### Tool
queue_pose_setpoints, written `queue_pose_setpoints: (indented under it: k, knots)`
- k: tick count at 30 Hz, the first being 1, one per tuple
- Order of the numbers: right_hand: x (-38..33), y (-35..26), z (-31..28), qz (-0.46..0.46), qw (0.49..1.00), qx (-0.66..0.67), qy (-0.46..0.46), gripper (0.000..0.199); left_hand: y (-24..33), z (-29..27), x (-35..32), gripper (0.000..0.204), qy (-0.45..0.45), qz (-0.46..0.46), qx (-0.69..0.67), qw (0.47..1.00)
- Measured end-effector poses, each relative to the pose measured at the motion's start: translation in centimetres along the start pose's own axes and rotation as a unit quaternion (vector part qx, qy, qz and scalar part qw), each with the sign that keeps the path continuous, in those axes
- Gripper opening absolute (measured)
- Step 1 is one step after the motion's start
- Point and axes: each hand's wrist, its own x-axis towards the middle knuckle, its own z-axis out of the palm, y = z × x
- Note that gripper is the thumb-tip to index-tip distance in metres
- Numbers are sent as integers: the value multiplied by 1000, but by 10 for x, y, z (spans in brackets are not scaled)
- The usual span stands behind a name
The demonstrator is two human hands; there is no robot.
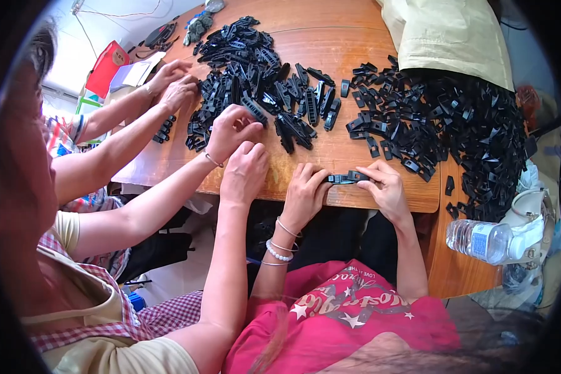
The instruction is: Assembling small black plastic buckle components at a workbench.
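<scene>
My left hand (pixel 303 194) and my right hand (pixel 388 189) rest at the near edge of the wooden table (pixel 349 34). Together they pinch a small black plastic clip piece (pixel 348 178), one hand on each end. A wide heap of loose black plastic parts (pixel 417 118) lies just beyond my right hand. A second pile of longer black pieces (pixel 262 75) spreads out beyond my left hand.
A co-worker on my left has one hand (pixel 230 129) in the left pile and the other (pixel 244 171) at the table edge. Another person's hands (pixel 176 84) work farther left. A clear water bottle (pixel 480 240) lies at the lower right. A beige cloth (pixel 449 34) covers the far right corner.
</scene>
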Motion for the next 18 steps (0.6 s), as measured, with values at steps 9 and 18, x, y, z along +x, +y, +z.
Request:
queue_pose_setpoints:
  k: [9, 18]
  knots:
    - [1, 3, 5, -36, 999, -5, 19, 25, -8, 6, 0, 20, 14, 8, -62, 998]
    - [5, -2, 22, -100, 992, -81, 1, 22, -10, 5, -3, 16, 41, 5, -119, 992]
